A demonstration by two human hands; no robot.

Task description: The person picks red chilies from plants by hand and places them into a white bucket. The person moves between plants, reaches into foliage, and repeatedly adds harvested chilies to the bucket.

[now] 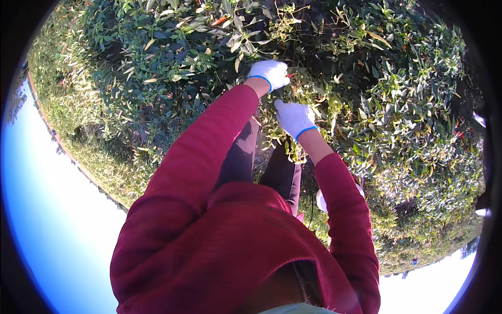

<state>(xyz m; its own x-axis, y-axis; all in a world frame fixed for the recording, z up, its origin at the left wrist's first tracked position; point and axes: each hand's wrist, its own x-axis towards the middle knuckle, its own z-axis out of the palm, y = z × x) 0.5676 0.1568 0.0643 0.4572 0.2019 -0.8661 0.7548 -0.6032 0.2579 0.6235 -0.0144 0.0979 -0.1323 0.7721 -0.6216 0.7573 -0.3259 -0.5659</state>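
Observation:
My left hand (270,74), in a white knit glove with a blue cuff edge, reaches into leafy chili pepper plants (172,51). A red chili pepper (290,75) sticks out from its curled fingertips. Just below and to the right, my right hand (296,117) wears a matching glove and hovers over a pale yellow-green plant (310,92). Its thumb side points up and left, towards the left hand. The undersides of its fingers are hidden, so I cannot tell whether it holds anything.
A white container (321,201) shows partly behind my right forearm. Another red chili (218,20) hangs ahead, and several red ones (459,135) are at the far right. Dense plants surround my dark-trousered legs (239,157) on both sides.

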